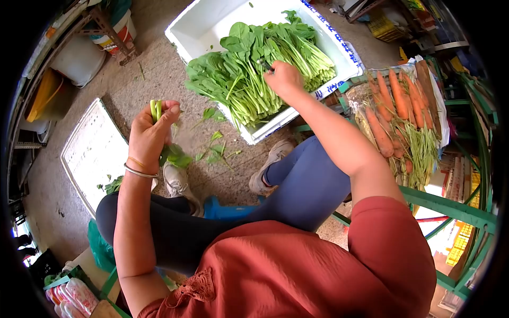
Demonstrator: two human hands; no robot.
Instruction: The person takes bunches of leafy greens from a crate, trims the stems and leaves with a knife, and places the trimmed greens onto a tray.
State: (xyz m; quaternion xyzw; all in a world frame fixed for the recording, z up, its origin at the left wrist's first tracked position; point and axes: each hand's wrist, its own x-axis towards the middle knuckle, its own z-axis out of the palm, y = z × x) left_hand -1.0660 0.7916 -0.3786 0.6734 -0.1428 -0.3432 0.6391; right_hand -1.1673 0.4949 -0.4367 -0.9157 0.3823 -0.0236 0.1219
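Note:
My left hand (151, 124) is closed around a few leafy greens. Their pale cut stems (155, 110) stick up past the thumb, and the dark leaves (176, 157) hang below the palm. My right hand (285, 82) is closed over the bunched greens in the box, with a small knife (266, 65) partly showing at its fingertips. Below it, a thick layer of leafy greens (241, 69) lies with leaves to the upper left and stems to the lower right. They rest in a white foam box (197, 24) with blue markings.
Loose leaves (216, 152) lie on the concrete floor between my shoes. A white foam lid (93, 153) is at the left. Carrots (389, 100) are piled on a green metal stand (450, 206) by my right arm. Buckets (79, 61) stand under a rack at upper left.

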